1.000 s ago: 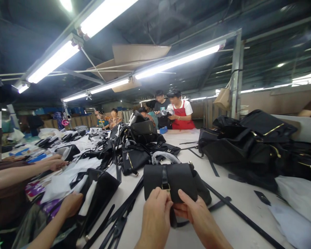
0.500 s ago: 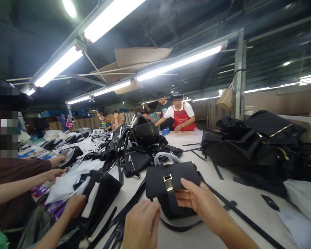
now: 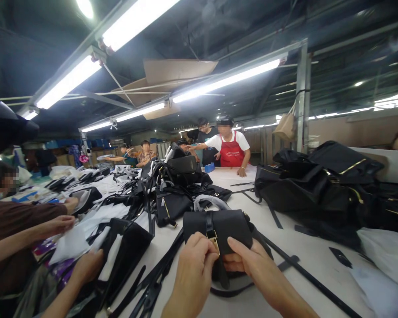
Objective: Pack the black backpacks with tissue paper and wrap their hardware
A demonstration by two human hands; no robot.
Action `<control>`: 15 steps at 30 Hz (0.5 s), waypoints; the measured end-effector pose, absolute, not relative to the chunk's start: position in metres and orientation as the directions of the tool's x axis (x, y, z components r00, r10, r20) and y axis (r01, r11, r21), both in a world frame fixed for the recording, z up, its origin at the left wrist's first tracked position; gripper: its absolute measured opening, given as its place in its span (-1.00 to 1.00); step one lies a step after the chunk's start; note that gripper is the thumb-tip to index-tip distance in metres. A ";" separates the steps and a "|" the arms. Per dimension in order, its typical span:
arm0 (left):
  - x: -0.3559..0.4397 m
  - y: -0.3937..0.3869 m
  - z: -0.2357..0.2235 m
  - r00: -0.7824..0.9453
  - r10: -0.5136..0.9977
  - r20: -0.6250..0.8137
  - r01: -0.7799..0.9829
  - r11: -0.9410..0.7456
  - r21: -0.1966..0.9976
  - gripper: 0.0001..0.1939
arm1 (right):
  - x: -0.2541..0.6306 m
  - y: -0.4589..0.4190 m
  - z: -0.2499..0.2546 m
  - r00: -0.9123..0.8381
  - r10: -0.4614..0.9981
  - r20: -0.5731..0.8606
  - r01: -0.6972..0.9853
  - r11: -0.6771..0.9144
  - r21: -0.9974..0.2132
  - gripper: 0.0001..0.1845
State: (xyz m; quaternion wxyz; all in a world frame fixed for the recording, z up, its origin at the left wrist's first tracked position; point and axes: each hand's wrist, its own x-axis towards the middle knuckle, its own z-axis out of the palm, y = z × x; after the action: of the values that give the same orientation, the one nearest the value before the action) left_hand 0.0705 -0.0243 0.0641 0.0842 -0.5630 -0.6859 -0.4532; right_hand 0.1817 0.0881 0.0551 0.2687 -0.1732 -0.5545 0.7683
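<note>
White tabletop [image 3: 311,247] under pretty much everything, so going with a clock face centred on the bag in hand. Big heap of soft black bags [image 3: 321,190] between 2 and 3 o'clock, with gold zips [image 3: 350,165] showing. Another messy pile of black bags [image 3: 179,176] between 10 and 11, tangled up with straps and white wrapping. Red apron [image 3: 232,145] on a co-worker at 12 o'clock, with white lettering [image 3: 232,154] across the chest, way too small to read. Larger black bag [image 3: 137,238] at 9, with white strips [image 3: 111,260] against it (can't tell if inside or just beside) and a co-worker's hand [image 3: 90,265] at its left edge. Tan paper bag [image 3: 285,127] hung by a metal post near 1 o'clock, can't see inside.

Then the small black bag [image 3: 234,225], on the table between both hands: matte flap folded over the front, glossier strap [image 3: 210,219] down the middle, pale wrapped handle [image 3: 208,198] arching up behind. Contents hidden. Right hand [image 3: 254,260] clamped on the flap's right side, thumb on top, fingers tucked beneath. Left hand [image 3: 195,258] pinched together on the gold buckle [image 3: 214,240], partly covering its rectangular frame.
</note>
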 end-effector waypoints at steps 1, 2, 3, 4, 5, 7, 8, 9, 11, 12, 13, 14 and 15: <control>0.070 -0.026 0.061 -0.322 0.694 0.644 0.883 -0.026 0.469 -0.79 | 0.181 0.088 0.055 -0.798 0.602 0.031 -0.228 -0.253 -0.940 -0.55; 0.069 -0.029 0.058 -0.277 0.706 0.652 0.907 -0.032 0.419 -0.79 | 0.180 0.089 0.056 -0.800 0.599 0.028 -0.236 -0.272 -0.933 -0.56; 0.068 -0.032 0.052 -0.219 0.731 0.646 0.921 -0.063 0.384 -0.78 | 0.180 0.089 0.057 -0.804 0.594 0.023 -0.245 -0.296 -0.923 -0.57; 0.065 -0.037 0.045 -0.159 0.768 0.620 0.926 -0.102 0.363 -0.77 | 0.180 0.090 0.059 -0.806 0.592 0.019 -0.258 -0.322 -0.911 -0.57; 0.062 -0.042 0.036 -0.100 0.808 0.581 0.925 -0.140 0.354 -0.76 | 0.180 0.091 0.062 -0.804 0.595 0.016 -0.273 -0.345 -0.898 -0.58; 0.051 -0.051 0.018 -0.053 0.867 0.496 0.928 -0.141 0.344 -0.76 | 0.180 0.095 0.070 -0.799 0.601 0.019 -0.295 -0.364 -0.883 -0.59; 0.043 -0.054 0.010 -0.059 0.876 0.478 0.934 -0.121 0.336 -0.78 | 0.181 0.096 0.074 -0.801 0.598 0.026 -0.300 -0.363 -0.882 -0.61; 0.036 -0.056 0.002 -0.073 0.880 0.469 0.940 -0.097 0.327 -0.83 | 0.181 0.098 0.078 -0.807 0.590 0.038 -0.303 -0.358 -0.883 -0.62; 0.021 -0.053 -0.008 -0.123 0.877 0.465 0.951 -0.029 0.307 -0.91 | 0.181 0.100 0.088 -0.825 0.562 0.053 -0.298 -0.354 -0.886 -0.66; 0.016 -0.050 -0.011 -0.164 0.872 0.460 0.956 0.026 0.292 -0.73 | 0.180 0.100 0.092 -0.838 0.543 0.058 -0.294 -0.358 -0.886 -0.67; 0.011 -0.045 -0.013 -0.213 0.860 0.464 0.957 0.087 0.278 -0.53 | 0.180 0.101 0.097 -0.849 0.526 0.056 -0.286 -0.368 -0.885 -0.69; 0.009 -0.040 -0.013 -0.262 0.833 0.488 0.953 0.144 0.265 -0.36 | 0.179 0.102 0.102 -0.860 0.509 0.049 -0.277 -0.383 -0.881 -0.70; 0.009 -0.035 -0.012 -0.298 0.792 0.533 0.949 0.185 0.256 -0.26 | 0.178 0.103 0.108 -0.869 0.493 0.034 -0.264 -0.404 -0.876 -0.71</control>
State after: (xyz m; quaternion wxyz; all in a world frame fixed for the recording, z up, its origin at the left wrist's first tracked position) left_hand 0.0088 -0.0345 -0.0122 0.1418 -0.5752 -0.7567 -0.2766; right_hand 0.1783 0.1032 0.1076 0.2279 -0.1155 -0.4958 0.8300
